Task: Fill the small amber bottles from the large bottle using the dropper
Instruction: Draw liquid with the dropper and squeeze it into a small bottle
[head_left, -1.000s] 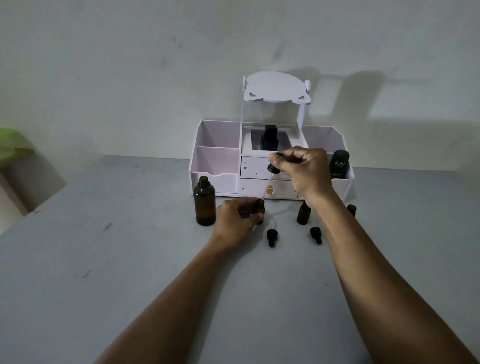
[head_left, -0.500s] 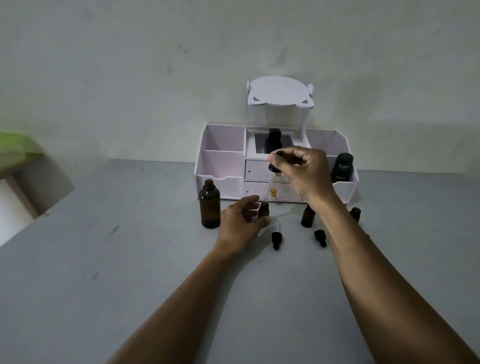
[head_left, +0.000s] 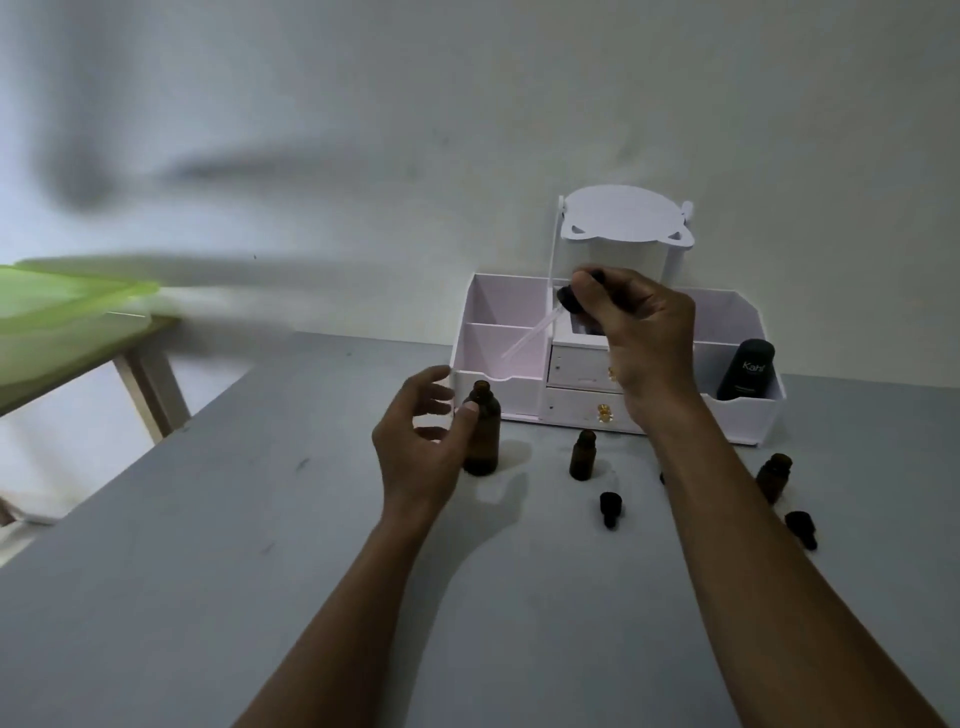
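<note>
The large amber bottle (head_left: 483, 431) stands uncapped on the grey table. My left hand (head_left: 421, 441) curls around its left side with fingers apart, the thumb touching the bottle's shoulder. My right hand (head_left: 631, 325) is raised above the table and pinches the black bulb of the dropper (head_left: 540, 325), whose clear tube slants down-left toward the large bottle's mouth. A small amber bottle (head_left: 583, 455) stands open to the right. Another small amber bottle (head_left: 774, 475) stands beyond my right forearm.
A white organizer (head_left: 498, 332) with drawers and a round top shelf stands at the back, with a black Kahf bottle (head_left: 745, 370) in its right compartment. Two black dropper caps (head_left: 610, 508) (head_left: 801, 527) lie on the table. A green-topped table (head_left: 62, 317) sits far left.
My left hand let go of the small bottle and moved left to the large bottle. My right hand lifted the dropper out and swung its tip left. The view shifted left.
</note>
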